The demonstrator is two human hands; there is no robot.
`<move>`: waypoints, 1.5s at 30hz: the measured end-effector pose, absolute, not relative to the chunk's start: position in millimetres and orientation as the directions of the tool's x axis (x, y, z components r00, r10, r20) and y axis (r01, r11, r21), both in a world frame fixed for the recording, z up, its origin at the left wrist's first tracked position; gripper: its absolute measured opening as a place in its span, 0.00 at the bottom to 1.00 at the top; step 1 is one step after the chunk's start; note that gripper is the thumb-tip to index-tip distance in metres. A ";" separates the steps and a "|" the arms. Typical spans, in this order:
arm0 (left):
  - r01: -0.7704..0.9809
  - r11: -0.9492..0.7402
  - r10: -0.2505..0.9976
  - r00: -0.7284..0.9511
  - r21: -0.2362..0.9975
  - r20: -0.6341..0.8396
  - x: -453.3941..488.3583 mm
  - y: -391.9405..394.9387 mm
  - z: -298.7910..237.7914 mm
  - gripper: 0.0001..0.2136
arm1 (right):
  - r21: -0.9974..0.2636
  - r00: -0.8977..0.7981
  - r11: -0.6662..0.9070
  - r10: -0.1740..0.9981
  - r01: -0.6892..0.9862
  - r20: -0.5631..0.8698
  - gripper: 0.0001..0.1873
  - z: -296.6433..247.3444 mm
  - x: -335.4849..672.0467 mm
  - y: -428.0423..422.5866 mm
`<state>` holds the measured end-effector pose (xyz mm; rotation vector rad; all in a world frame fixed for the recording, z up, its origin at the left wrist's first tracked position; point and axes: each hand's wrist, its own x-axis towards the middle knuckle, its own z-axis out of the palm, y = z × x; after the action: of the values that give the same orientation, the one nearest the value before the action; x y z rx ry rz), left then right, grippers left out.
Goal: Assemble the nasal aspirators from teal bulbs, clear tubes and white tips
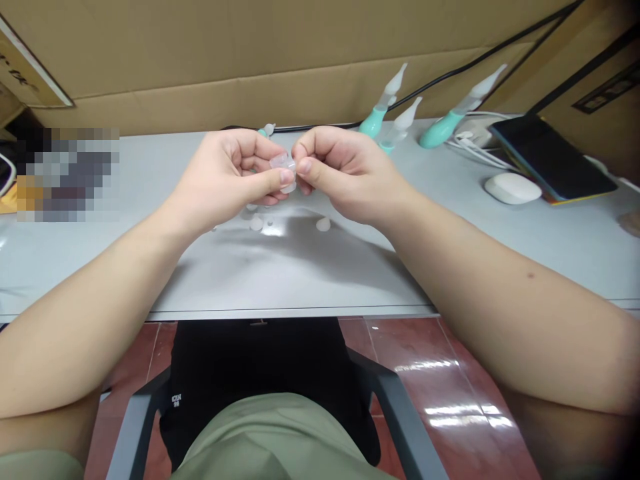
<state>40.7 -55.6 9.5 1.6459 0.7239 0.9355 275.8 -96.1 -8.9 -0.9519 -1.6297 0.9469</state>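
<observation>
Above the table, my left hand (227, 170) is closed around a small translucent plastic cup-like part (287, 175), its thumb pressed on the near side. My right hand (347, 173) meets it from the right with thumb and forefinger pinched at the part's edge. Whether those fingertips hold a separate small piece is hidden. Below the hands lie a small white cone-shaped piece (323, 225) and a round white piece (257, 223). Behind my left fingers, a teal and white piece (267, 130) shows only in part.
Several teal-bulbed nasal aspirators with white tips, one of them this nasal aspirator (443, 130), stand at the back right. Beside them are a dark phone (555, 157), a white rounded case (513, 189) and cables. A cardboard wall (250, 60) closes off the back of the table (300, 287).
</observation>
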 end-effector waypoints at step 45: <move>0.001 -0.469 0.731 0.561 0.883 0.388 38.4 -35.9 -8.0 0.18 | -0.971 -0.452 0.233 0.862 -0.044 0.227 0.32 6.2 294.6 -84.2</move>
<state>38.4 -35.9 -8.0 1.8683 0.5962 0.9900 294.6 -84.2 6.2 -0.7740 -1.6574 1.3436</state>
